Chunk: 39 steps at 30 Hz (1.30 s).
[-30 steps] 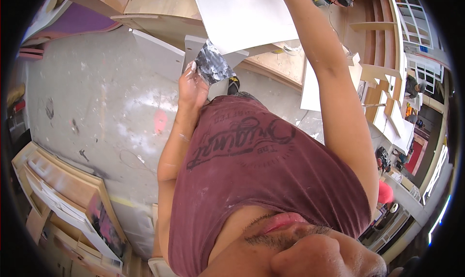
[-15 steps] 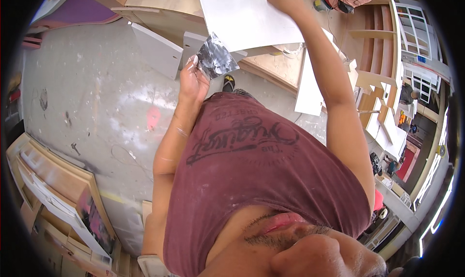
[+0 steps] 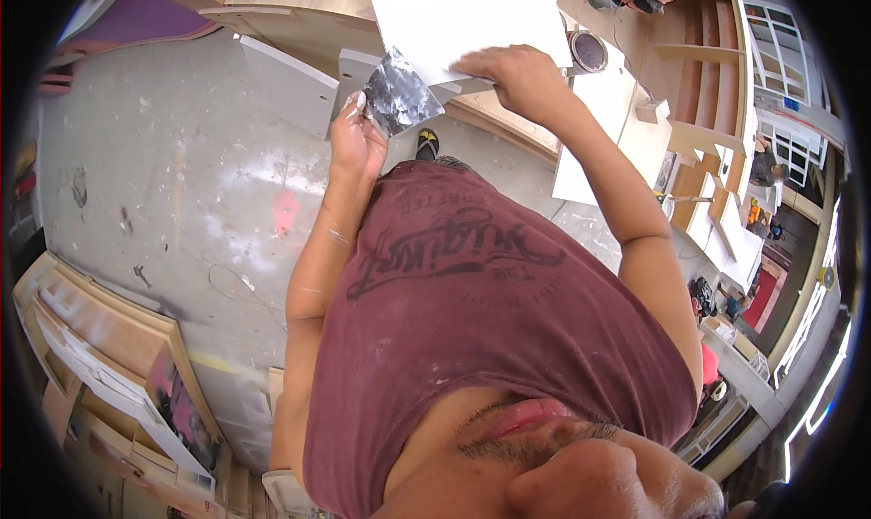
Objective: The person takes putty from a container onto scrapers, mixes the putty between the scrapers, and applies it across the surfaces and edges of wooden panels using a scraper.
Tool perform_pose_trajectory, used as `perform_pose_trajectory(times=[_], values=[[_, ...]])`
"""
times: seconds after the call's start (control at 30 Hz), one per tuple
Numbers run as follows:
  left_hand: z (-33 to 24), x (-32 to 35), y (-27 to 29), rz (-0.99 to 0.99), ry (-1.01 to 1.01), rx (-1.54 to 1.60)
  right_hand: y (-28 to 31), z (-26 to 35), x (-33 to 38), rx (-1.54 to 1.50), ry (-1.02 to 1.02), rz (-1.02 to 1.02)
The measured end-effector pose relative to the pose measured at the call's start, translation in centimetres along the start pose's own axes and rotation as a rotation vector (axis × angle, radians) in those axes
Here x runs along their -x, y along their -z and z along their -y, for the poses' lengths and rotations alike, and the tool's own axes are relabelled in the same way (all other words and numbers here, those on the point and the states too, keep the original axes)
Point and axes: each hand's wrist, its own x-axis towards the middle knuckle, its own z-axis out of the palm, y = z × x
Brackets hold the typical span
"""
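Smeared metal scraper blade (image 3: 399,97) in left hand (image 3: 356,142); right hand (image 3: 508,74) on smooth white panel (image 3: 463,15).

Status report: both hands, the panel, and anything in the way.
Left hand grips a grey, smeared scraper blade. Right hand lies flat on the white panel, steadying its near edge. Blade sits at the panel's lower left corner. Nothing between them.

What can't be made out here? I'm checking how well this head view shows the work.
- Right hand: its fingertips blend into the white panel, so what they grip is unclear.
- Left hand: the grey smeared blade shows, its handle is hidden in the palm.
- White panel: cut off by the top edge.
- Round tin: too small to tell its contents.
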Motion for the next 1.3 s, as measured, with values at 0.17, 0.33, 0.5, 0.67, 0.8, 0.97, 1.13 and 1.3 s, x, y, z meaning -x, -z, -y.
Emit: perform_pose_trajectory(times=[0.17,0.33,0.5,0.67,0.8,0.97,1.13,1.3], values=[[-0.4,-0.2,-0.2,0.043,0.042,-0.017,3.9,-6.3,-2.6,-0.068,-0.342,-0.172],[-0.7,-0.5,0.0,0.019,0.014,-0.043,4.0,-14.9,-9.1,-0.153,-0.503,-0.135],[-0.9,0.2,-0.8,0.051,0.056,-0.033,2.4,-10.6,-8.9,-0.114,-0.395,-0.055],[-0.8,-0.2,-0.3,0.021,0.006,-0.001,-0.7,-2.3,-2.3,0.112,-0.258,0.030],[-0.4,-0.6,0.4,-0.018,-0.007,-0.024,2.2,0.1,1.9,-0.034,-0.245,0.188],[-0.6,0.0,-0.7,0.010,0.010,-0.047,5.1,-6.7,-3.3,-0.130,-0.532,-0.146],[-0.5,0.2,-1.2,-0.007,0.026,-0.036,3.0,-12.6,-9.9,-0.212,-0.596,-0.115],[-0.5,1.2,2.1,-0.051,-0.099,0.000,0.0,-4.6,-12.0,-0.140,-0.311,-0.048]])
